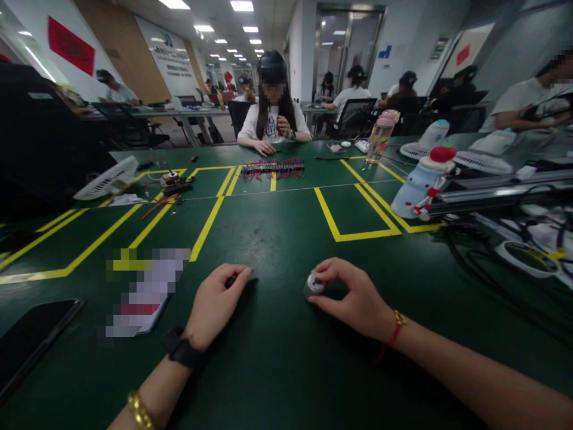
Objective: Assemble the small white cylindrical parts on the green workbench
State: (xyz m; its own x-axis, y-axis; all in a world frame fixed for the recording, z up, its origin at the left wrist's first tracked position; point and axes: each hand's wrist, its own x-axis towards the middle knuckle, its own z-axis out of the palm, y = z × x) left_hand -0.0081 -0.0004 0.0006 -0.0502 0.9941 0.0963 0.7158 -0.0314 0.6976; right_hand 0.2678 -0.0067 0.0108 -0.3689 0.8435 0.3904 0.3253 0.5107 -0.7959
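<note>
My right hand (353, 292) grips a small round container (316, 283) with a pale top between thumb and fingers, just right of the middle of the green table (264, 358). The container stands upright at the tabletop. To its left, my left hand (220, 298) rests on the table with its fingers curled in and the thumb against them. Whether anything lies inside that closed hand is hidden. Left of it lies a phone with a blurred surface (150, 292).
A dark phone (38, 334) lies at the left edge. Ahead are a row of red and blue wires (273, 169), a small motor-like part (172, 178) and a seated person (273, 113). At right stand a blue bottle (414, 188), a pink-lidded bottle (381, 137), fans and black cables.
</note>
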